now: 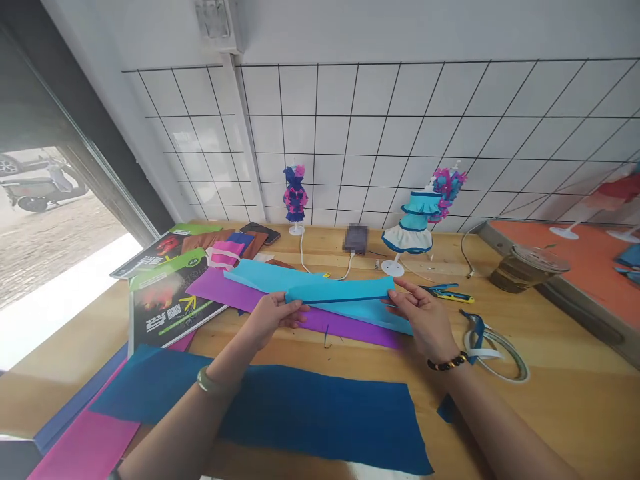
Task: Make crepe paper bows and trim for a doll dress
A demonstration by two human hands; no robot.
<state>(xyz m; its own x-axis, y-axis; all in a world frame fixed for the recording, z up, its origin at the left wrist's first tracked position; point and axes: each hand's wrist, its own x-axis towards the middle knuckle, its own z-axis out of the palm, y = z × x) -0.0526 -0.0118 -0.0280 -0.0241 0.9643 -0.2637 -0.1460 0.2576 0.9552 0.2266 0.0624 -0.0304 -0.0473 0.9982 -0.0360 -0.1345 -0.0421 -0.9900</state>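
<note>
- The desk (575, 407) spreads below and around the fingers of the left hand (265, 320) and the right hand (427, 323).
- The dark blue sheet (325, 413) lies on the near side of the fingers, its long axis running left to right, partly hidden by the left forearm.
- The purple sheet (345, 325) slants from beyond the left fingers to the near side of the right ones.
- The light blue sheet (260, 273) overlaps the purple one on a similar slant, showing beyond the left fingers and between the two hands.
- The turquoise strip (343, 289) spans the gap between the fingers, its long axis running from one hand to the other, the right end slightly higher. Neither hand is nearer: the left fingers pinch one end, the right fingers the other. Whether it touches the sheets behind, I cannot tell.
- The yellow cutter (463, 298) lies just right of the right fingers.
- The narrow dark edging (343, 301) follows the strip's lower side, from fingers to fingers.
</note>
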